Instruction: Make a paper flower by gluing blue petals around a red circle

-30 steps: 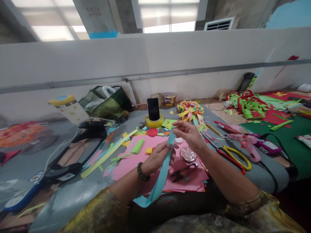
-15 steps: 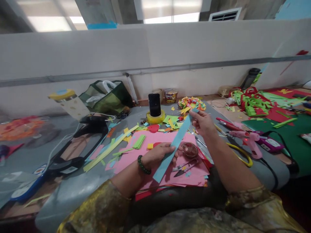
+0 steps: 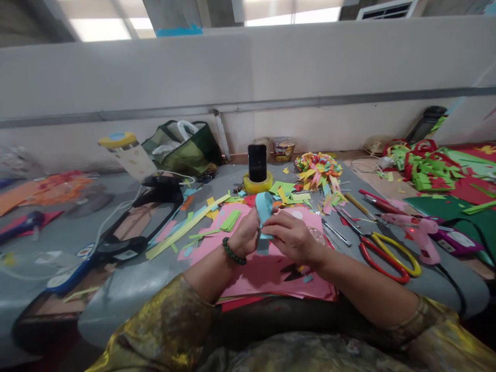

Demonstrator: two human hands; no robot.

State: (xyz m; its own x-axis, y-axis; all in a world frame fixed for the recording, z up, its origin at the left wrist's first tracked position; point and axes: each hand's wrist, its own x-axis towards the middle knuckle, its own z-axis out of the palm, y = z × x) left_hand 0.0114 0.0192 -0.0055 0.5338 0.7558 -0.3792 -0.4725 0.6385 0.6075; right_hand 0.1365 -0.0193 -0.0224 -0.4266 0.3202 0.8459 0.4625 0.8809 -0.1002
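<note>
A light-blue paper strip (image 3: 264, 206) curves over into a loop above the pink paper stack (image 3: 263, 276). My left hand (image 3: 245, 233) is closed on the strip's lower part from the left, a green bead bracelet on its wrist. From the right, my right hand (image 3: 290, 235) pinches the same strip with its fingertips. Under my right hand lie small thread snips (image 3: 291, 273), partly covered, and a round clear container (image 3: 316, 235) shows just beyond it. Green paper strips (image 3: 231, 220) rest on the pink sheets, left of the strip.
A phone (image 3: 257, 163) stands in a yellow tape roll (image 3: 259, 183) behind my hands. To the right are red-and-yellow-handled scissors (image 3: 387, 258), a pink glue gun (image 3: 420, 232) and a colourful paper pompom (image 3: 318, 168). At left stands a lidded cup (image 3: 127, 155) near a black frame (image 3: 127, 227).
The blue strip was stretched out straight and slanting; now it is bent into a loop. My right hand has come down and left, close to my left hand. The view has shifted slightly.
</note>
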